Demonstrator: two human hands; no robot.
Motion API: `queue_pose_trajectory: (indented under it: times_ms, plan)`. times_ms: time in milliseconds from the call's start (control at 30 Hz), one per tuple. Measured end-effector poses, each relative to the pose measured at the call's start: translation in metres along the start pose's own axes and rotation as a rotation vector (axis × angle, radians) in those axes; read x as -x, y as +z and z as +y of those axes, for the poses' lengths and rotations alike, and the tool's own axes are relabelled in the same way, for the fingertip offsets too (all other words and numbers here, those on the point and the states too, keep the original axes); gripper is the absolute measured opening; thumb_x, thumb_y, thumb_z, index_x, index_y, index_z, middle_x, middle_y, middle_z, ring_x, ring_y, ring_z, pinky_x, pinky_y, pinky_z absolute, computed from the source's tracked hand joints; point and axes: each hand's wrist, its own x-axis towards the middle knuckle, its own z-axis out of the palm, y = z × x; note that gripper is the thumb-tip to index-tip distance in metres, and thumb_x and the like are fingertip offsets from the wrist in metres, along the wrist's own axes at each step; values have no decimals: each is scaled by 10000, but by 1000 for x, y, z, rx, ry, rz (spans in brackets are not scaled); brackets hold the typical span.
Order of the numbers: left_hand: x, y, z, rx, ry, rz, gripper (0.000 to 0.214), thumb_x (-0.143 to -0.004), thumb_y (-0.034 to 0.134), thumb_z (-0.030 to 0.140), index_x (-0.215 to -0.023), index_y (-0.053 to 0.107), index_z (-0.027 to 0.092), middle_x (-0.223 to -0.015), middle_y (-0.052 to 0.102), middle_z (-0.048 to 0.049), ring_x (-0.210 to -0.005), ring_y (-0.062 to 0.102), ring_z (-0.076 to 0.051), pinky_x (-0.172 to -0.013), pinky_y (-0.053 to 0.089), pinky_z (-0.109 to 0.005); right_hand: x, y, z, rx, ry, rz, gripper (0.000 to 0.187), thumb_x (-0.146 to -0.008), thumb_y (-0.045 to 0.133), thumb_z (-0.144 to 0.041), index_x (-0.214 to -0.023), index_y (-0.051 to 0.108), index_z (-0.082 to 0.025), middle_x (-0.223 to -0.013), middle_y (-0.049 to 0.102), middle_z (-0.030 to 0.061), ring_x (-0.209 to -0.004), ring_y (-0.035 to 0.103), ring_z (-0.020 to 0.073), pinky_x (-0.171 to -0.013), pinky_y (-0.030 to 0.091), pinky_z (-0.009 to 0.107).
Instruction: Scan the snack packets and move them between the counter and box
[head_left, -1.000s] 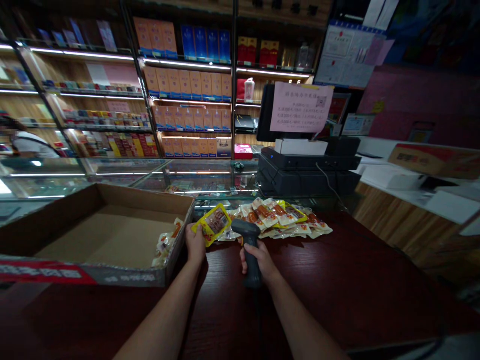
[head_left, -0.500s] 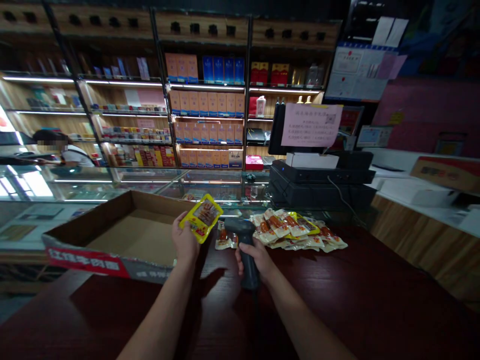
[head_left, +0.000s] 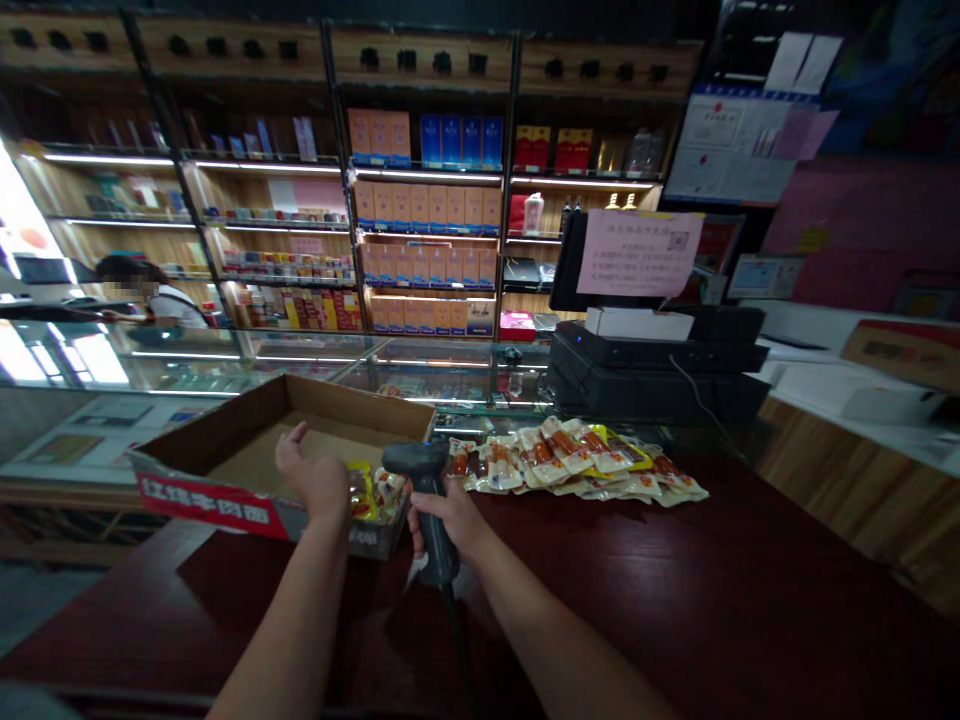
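My right hand is wrapped round the handle of a dark barcode scanner, its head pointing left and its cord trailing down. Over the near side of a shallow cardboard box is my left hand, fingers apart and nothing visible in it. Beside that hand, in the box's near right corner, lies a yellow snack packet with pale packets. A pile of vacuum-packed snack packets is on the dark table right of the scanner. Below my right fingers a small whitish patch shows that I cannot make out.
A glass display counter runs behind the table. Black checkout equipment with a screen stands at the back right. Stocked shelves line the wall. Another person is bent at the far left.
My left hand has moved left to the box and let go of the yellow packet, which now appears inside it. My right hand has shifted left with the barcode scanner.
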Motion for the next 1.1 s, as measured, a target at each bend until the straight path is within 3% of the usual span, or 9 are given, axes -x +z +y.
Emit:
queue_pose_trajectory:
  times_ms: [100, 167, 300, 400, 467, 600, 733, 867, 1100]
  plan:
    - [9, 1, 17, 53, 179, 33, 425, -673, 432, 35, -1062, 580, 123, -1204, 520, -122, -1217, 429, -218, -1063, 296, -387, 5, -8, 0, -1, -10, 20, 383, -615, 689, -378, -879, 542, -142, -490, 597, -30, -332, 521, 120, -337, 464, 240]
    - [26, 6, 29, 178, 191, -40, 357, -748, 437, 87, -1079, 556, 152, -1221, 508, -107, -1171, 475, -193, -999, 382, -362, 12, -18, -3, -4, -20, 50, 397, -619, 688, -376, -906, 542, -143, -493, 601, -31, -336, 520, 115, -339, 466, 233]
    - [77, 22, 41, 370, 125, -448, 283, -813, 456, 185, -1088, 522, 176, -1102, 571, -86, -965, 591, -157, -847, 485, -321, 31, -47, -13, 0, -55, 177, 366, -637, 685, -364, -895, 544, -147, -492, 589, -41, -330, 506, 100, -331, 456, 213]
    - [113, 42, 34, 288, 99, -789, 240, -795, 501, 208, -1026, 547, 164, -988, 617, -83, -917, 607, -175, -830, 487, -330, 46, -77, -17, 10, -90, 296, 345, -645, 689, -373, -861, 539, -149, -502, 597, -32, -337, 509, 101, -336, 468, 221]
    - [130, 60, 25, 151, 94, -892, 214, -782, 515, 204, -985, 562, 154, -967, 626, -91, -929, 604, -192, -844, 474, -341, 55, -97, -15, 3, -120, 365, 354, -643, 693, -391, -851, 535, -152, -491, 589, -35, -323, 494, 100, -318, 458, 220]
    - [145, 101, 10, -187, 118, -938, 180, -788, 513, 193, -940, 580, 126, -986, 626, -126, -1000, 583, -222, -887, 431, -339, 66, -126, -6, -59, -160, 417, 370, -648, 692, -420, -852, 534, -155, -491, 582, -39, -322, 489, 97, -312, 452, 216]
    - [153, 125, -2, -498, 104, -1006, 322, -755, 597, 257, -1036, 559, 103, -1077, 597, -173, -1049, 570, -254, -875, 418, -324, 68, -132, -1, -76, -158, 400, 338, -654, 693, -412, -799, 532, -152, -497, 587, -30, -327, 490, 94, -317, 455, 215]
    - [157, 126, -19, -607, 93, -957, 468, -713, 648, 248, -1136, 494, 118, -1145, 568, -177, -1054, 568, -266, -832, 431, -323, 66, -130, -2, -94, -151, 381, 340, -665, 688, -401, -837, 544, -146, -509, 591, -30, -335, 499, 95, -322, 454, 211]
    - [136, 113, -40, -494, 6, -864, 142, -743, 554, 193, -842, 620, 116, -904, 653, -141, -860, 625, -239, -738, 435, -294, 66, -129, -1, -108, -168, 365, 326, -675, 679, -395, -843, 540, -154, -508, 591, -34, -329, 495, 91, -324, 456, 207]
